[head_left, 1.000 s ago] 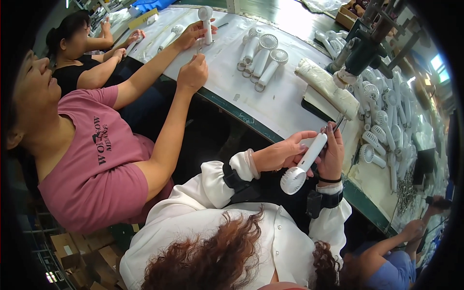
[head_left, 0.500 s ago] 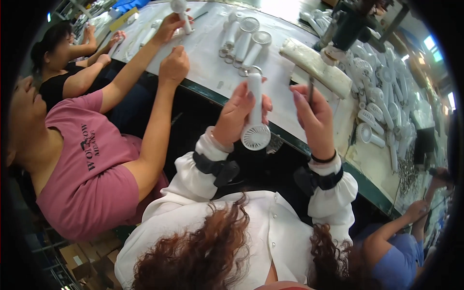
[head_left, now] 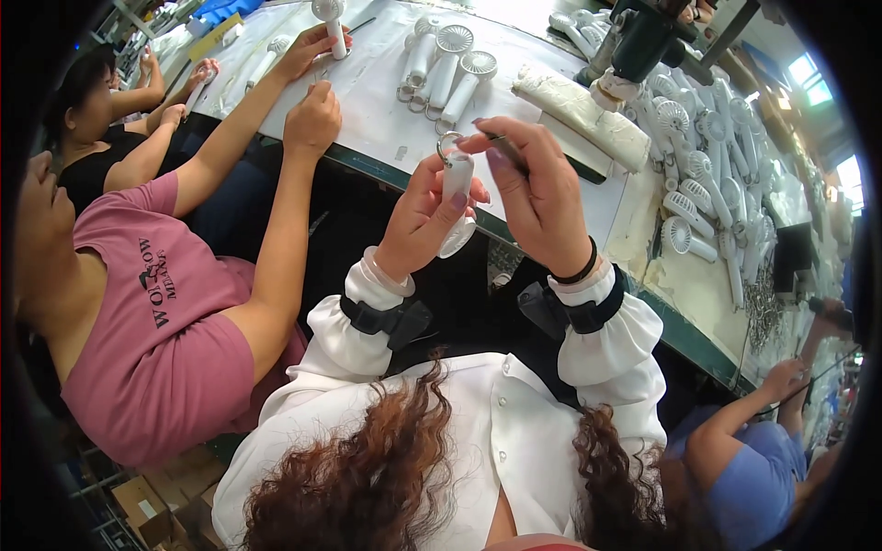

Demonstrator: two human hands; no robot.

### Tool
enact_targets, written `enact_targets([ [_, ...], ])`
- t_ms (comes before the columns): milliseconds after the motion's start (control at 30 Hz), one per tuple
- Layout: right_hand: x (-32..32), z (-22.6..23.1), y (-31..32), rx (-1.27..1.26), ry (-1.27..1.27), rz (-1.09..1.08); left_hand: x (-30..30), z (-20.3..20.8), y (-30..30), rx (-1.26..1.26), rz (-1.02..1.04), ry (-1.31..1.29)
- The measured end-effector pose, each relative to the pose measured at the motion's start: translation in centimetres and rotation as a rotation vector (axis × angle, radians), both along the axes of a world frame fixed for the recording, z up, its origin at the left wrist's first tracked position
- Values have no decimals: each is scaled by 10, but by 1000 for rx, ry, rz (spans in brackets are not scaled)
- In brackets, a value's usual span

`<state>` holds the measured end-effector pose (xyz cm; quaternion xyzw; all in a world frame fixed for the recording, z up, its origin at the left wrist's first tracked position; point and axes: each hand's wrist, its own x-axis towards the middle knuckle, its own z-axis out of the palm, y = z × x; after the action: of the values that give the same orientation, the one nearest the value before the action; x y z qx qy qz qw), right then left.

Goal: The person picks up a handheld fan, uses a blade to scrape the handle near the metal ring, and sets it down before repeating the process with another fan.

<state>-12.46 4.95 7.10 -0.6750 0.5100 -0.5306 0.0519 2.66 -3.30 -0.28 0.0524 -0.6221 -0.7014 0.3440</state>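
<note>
– white sheeting (head_left: pixel 367 110) covers the workbench, and its green edge (head_left: pixel 367 169) runs slantwise past the hands. what's on it?
– a small group of white fans (head_left: pixel 452 72) with rings at their handle ends, then a pale wrapped roll (head_left: pixel 583 118) near a dark green machine (head_left: pixel 640 48). farther right there's a heap of white fans (head_left: pixel 712 174).
– and the left hand (head_left: pixel 413 222)?
– closed round the handle of a handheld fan (head_left: pixel 457 176), just off the bench edge, in front of the body. the fan's head points down toward the wearer, and a metal ring (head_left: pixel 440 148) sits at the upper end of the handle.
– what about the right hand (head_left: pixel 544 193)?
– half curled, with a slim dark tool (head_left: pixel 508 151) gripped in the fingers. its fingertips are right beside the ring; i can't tell whether they touch it.
– anyone close by?
– on the left, a co-worker in a pink shirt (head_left: pixel 170 321) holds another white fan (head_left: pixel 335 32) upright.
</note>
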Motion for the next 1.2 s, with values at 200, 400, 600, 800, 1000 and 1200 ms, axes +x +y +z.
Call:
enact_targets([
  [200,-1,-13,-3,59,-298,34,1,-4,-3,15,-44,7],
  [400,5,-9,-8,-58,2,-24,5,-3,-2,34,-36,8],
  [600,3,-3,7,14,-23,-93,-1,7,8,78,-113,-18],
  [800,4,-20,18,21,-151,-175,-9,5,18,237,-227,-5],
  [1000,-7,-43,36,111,-251,-204,-20,0,24,437,-287,-90],
  [1200,-17,-47,47,193,-326,-214,-29,2,27,345,-379,-237],
])
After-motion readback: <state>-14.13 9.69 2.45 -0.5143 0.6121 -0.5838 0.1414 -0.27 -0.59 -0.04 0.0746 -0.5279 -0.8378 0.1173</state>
